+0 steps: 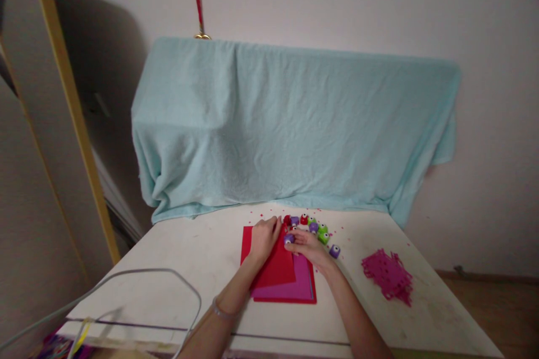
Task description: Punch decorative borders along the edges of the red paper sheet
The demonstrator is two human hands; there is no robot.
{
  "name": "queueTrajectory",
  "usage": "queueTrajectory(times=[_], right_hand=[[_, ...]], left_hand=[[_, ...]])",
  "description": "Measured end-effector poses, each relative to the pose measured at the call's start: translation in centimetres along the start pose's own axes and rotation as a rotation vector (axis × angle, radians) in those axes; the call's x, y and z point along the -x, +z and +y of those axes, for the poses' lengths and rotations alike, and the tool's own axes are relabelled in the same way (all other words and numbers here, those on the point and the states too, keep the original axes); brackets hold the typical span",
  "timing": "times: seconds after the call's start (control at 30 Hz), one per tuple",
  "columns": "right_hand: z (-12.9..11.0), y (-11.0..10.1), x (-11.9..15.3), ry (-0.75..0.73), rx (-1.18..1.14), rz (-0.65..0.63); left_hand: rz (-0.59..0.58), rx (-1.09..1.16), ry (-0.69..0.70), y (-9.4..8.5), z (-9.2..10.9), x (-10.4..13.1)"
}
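Observation:
My left hand (264, 237) is closed at the upper edge of a red sheet of paper (275, 270), with its fingertips pressed together there. In my right hand (310, 247) is a small purple craft punch (288, 239), held between thumb and fingers close to the sheet's upper right edge. Under the red sheet lie a pink sheet (302, 277) and more red paper (286, 300). Just beyond my hands sit several other small punches: a red punch (304, 219), a green punch (323, 235) and a purple punch (334, 251) among them.
A pile of cut-out pink paper (387, 276) lies to the right on the white table (177, 252). Tiny paper bits are scattered around the punches. A grey cable (162, 270) crosses the left side. Behind the table hangs a pale blue cloth (295, 129).

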State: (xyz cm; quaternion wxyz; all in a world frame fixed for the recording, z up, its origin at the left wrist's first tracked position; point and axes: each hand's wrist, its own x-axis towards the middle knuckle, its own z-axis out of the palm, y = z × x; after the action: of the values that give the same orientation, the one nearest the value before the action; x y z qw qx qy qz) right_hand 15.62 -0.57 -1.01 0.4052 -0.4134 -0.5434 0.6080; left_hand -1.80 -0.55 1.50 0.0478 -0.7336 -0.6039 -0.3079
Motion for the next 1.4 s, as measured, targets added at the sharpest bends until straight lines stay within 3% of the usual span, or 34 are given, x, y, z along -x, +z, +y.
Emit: queueTrajectory(times=[0.47, 1.13, 1.4], right_hand=[[1.0, 0.6, -0.5, -0.048, -0.094, -0.007], [-0.8, 1.1, 0.3, 0.006, 0.014, 0.006], [-0.1, 0.9, -0.1, -0.165, 0.078, 0.047]], left_hand=[[0.028, 0.010, 0.094, -0.3, 0.3, -0.1], [0.074, 0.059, 0.103, -0.4, 0.4, 0.0], [0.078, 0.063, 0.100, 0.0, 0.2, -0.1]])
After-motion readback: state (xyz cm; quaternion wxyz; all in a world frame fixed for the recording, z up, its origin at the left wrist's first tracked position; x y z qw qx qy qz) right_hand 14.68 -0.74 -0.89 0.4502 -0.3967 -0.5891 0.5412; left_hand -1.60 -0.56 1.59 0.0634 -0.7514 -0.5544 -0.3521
